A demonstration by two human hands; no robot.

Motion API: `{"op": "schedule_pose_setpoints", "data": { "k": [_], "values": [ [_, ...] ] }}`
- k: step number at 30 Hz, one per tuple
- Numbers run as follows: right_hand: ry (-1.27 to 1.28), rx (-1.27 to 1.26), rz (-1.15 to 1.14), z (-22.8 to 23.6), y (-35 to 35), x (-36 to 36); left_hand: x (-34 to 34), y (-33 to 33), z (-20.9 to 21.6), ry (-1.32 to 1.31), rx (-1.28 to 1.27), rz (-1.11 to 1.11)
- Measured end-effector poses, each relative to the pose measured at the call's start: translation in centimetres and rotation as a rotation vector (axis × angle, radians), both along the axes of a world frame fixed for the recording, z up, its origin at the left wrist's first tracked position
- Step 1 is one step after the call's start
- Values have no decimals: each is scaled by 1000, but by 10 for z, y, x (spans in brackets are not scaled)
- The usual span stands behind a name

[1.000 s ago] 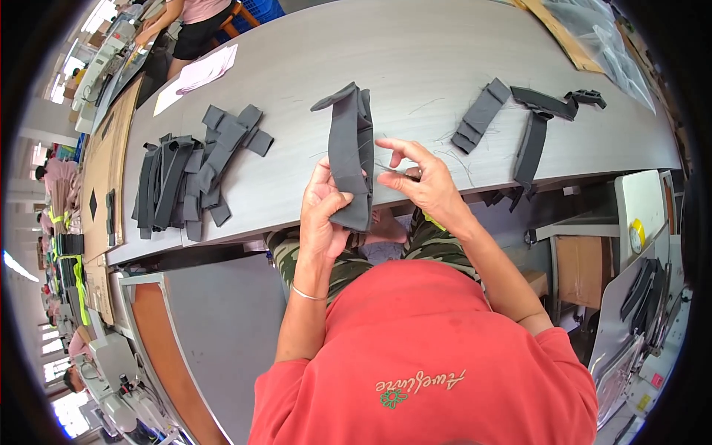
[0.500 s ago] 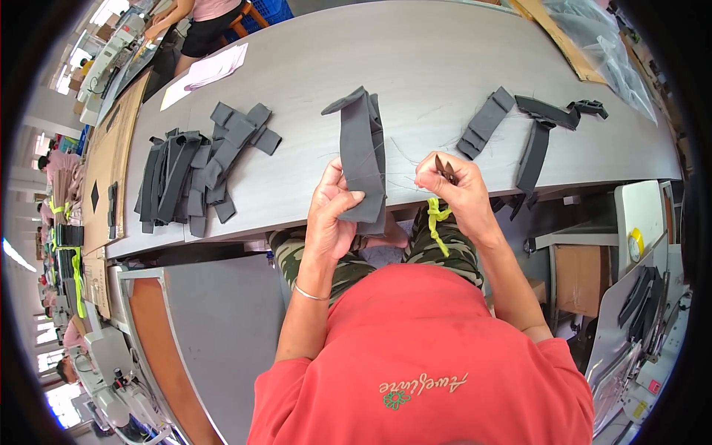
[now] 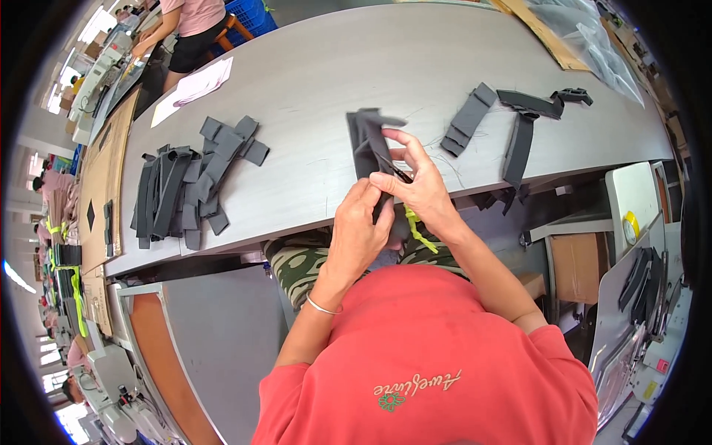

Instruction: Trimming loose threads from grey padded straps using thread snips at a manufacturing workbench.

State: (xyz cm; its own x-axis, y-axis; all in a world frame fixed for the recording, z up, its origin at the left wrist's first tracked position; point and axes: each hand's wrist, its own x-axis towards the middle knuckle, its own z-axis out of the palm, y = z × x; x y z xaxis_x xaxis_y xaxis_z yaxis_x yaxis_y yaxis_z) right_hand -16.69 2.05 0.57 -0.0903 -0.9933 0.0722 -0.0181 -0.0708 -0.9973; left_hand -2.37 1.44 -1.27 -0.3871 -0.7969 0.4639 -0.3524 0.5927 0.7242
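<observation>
A folded dark grey fabric strip (image 3: 361,148) is held up over the table's near edge. My left hand (image 3: 353,231) pinches its lower end. Close against it, my right hand (image 3: 424,189) holds dark thread snips (image 3: 403,175), partly hidden by the fingers, with the fingertips at the strip's right side. Whether the blades touch a thread cannot be seen. To the left lies a pile of similar grey strips (image 3: 172,194). On the right a single flat strip (image 3: 468,121) lies among loose threads, beside several joined or tangled strips (image 3: 518,148) that reach over the edge.
The grey table (image 3: 311,81) spans the front. White papers (image 3: 202,83) lie at its far left, cardboard and clear plastic sheeting (image 3: 597,44) at the far right. Yellow-green ties (image 3: 420,231) hang by my lap. A co-worker (image 3: 194,33) is at the far left.
My right hand with the snips has come left to the strip. My left hand has turned and shifted slightly right and down, and the strip is now tilted and partly covered by my hands.
</observation>
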Motion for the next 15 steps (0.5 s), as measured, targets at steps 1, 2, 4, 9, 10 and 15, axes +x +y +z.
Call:
{"op": "schedule_pose_setpoints", "data": {
  "k": [1, 2, 4, 9, 10, 15],
  "values": [
    [2, 3, -5, -3, -1, -3, 1, -1, 2, 17, 22, -27],
    [-50, 25, -6, -9, -3, -7, 3, -1, 4, 33, 44, -54],
    [-169, 22, -12, -14, -4, -9, 8, -1, 2, 96, 90, -55],
    [-277, 104, 2, 0, -3, -6, 11, -17, -1, 501, 307, 145],
    [-302, 115, 19, -3, -2, -6, 12, -22, 5, 549, 505, 78],
    [-389, 132, 88, -10, 0, -2, 7, -43, 8, 489, 796, -124]
  ]
}}
